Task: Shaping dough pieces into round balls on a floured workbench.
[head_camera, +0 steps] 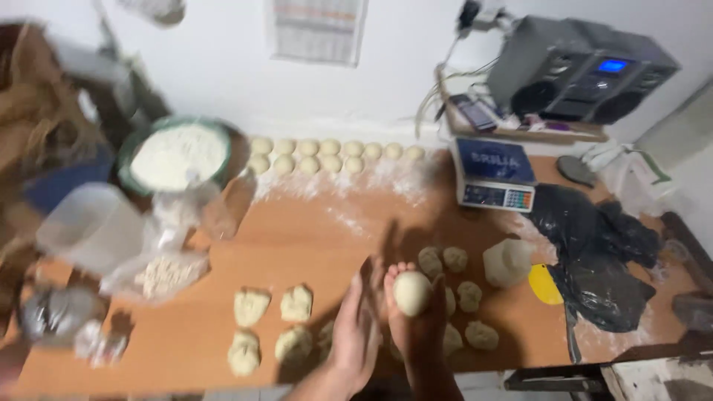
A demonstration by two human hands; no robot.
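Pale dough ball (pixel 411 292) sits cupped in the right hand (pixel 416 327), the left hand (pixel 358 327) flat and spread beside it: rounding looks underway. Rough lumps (pixel 271 327) lie around the ball; beyond it, finished balls (pixel 330 156) line the wall, so it probably wants more rolling.

i'm over a wooden table (pixel 312 238), flour-dusted toward the top. smooth dough balls (pixel 330 156) sit in two rows at upper centre. rough dough pieces (pixel 271 327) lie at lower centre-left, more dough lumps (pixel 464 293) at lower right. flour bowl (pixel 178 154) upper left. scale (pixel 494 174) and black plastic bag (pixel 601 260) on the right.
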